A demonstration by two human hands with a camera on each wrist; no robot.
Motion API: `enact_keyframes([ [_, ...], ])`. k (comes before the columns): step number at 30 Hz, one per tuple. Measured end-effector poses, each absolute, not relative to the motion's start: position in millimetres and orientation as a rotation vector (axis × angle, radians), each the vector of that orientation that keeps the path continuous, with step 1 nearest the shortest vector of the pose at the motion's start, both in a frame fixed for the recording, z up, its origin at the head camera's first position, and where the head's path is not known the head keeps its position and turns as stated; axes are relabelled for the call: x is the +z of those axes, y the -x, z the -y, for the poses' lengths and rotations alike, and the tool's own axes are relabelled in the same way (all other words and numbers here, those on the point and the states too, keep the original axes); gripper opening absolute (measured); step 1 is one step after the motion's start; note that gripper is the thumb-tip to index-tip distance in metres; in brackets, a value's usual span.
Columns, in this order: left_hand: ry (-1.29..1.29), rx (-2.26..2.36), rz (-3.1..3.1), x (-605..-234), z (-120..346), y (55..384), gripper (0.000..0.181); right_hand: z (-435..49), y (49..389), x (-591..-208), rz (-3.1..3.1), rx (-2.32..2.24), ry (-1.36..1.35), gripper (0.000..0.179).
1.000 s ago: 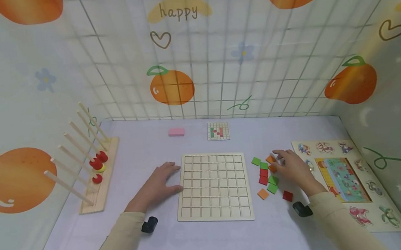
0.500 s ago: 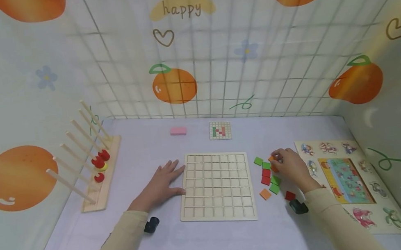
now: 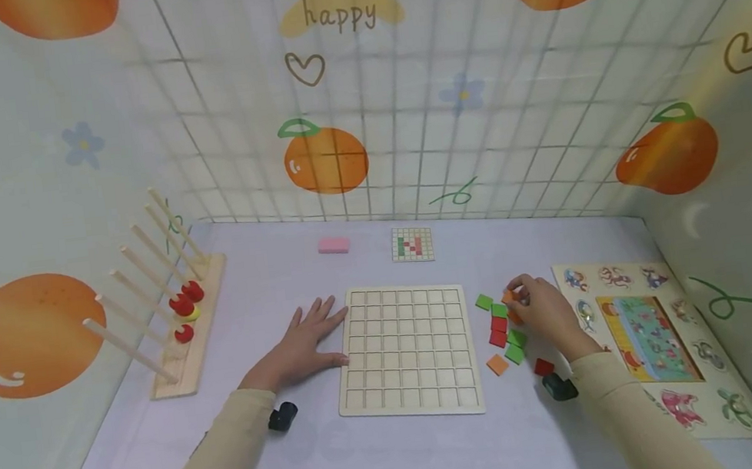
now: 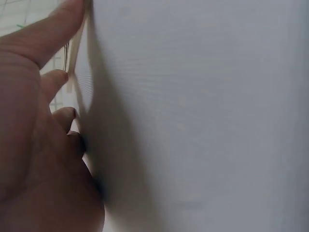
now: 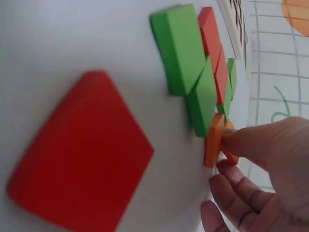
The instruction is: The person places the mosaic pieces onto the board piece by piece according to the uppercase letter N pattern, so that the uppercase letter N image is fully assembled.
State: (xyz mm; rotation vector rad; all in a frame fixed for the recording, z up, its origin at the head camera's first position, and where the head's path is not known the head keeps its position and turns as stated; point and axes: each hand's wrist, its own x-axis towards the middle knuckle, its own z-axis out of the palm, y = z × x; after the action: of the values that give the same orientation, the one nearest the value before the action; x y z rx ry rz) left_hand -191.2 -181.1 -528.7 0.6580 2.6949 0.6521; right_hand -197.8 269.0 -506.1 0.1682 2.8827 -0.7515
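Note:
My left hand lies flat with spread fingers, its fingertips at the left edge of a wooden grid board. In the left wrist view that hand is beside the pale tabletop. To the board's right, my right hand pinches an orange tile between thumb and fingers. A second orange tile lies by the thumb in the right wrist view, partly covering the pinched one. Green tiles and red tiles lie close by. A lone red tile is large in the right wrist view.
A small pattern card and a pink block lie behind the board. A wooden peg stand with red and yellow beads is at left, a picture puzzle board at right. Another orange tile lies nearer the front.
My right hand has closed its thumb and fingers on an orange tile among the loose tiles. The left hand has spread its fingers flatter at the board's edge.

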Motion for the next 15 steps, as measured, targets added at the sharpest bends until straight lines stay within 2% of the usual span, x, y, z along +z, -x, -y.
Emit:
enact_keyframes([
  [15,-0.658,0.676,-2.706,-534.1,182.3,191.8,0.098,-275.3,195.0,-503.5,-2.851,-0.804,-0.169,0.026],
])
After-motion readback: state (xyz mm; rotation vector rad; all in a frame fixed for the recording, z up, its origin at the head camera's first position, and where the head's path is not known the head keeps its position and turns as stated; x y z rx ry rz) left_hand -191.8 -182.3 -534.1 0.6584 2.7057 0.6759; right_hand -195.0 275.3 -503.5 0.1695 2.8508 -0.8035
